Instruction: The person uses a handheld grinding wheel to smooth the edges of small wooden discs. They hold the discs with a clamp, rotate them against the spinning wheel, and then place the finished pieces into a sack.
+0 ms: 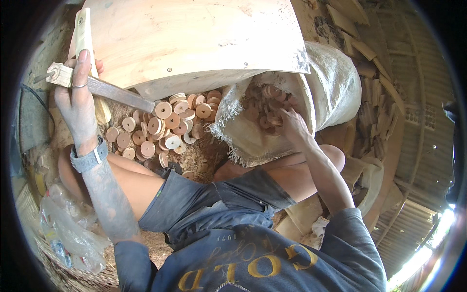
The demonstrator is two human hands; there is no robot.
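Note:
My left hand [80, 92] grips a flat metal-bladed tool [121, 95] with a short wooden handle and a thin metal spike at its end. A pale wooden stick [83, 30] with a hole near its top passes behind the blade, against the same hand; whether the fingers also hold it is unclear. My right hand [293, 125] reaches into the mouth of a frayed white woven sack [335, 90]. Its fingers curl around wooden discs [275, 118] inside, partly hidden. More round discs with centre holes [155, 125] lie heaped between my legs and the sack.
A large wooden board [194, 34] with screws along its near edge stands ahead, over the disc heap. Stacked wood offcuts [379, 107] lie to the right. Clear plastic bags [73, 233] sit at the lower left. Sawdust [204, 163] covers the ground between my legs.

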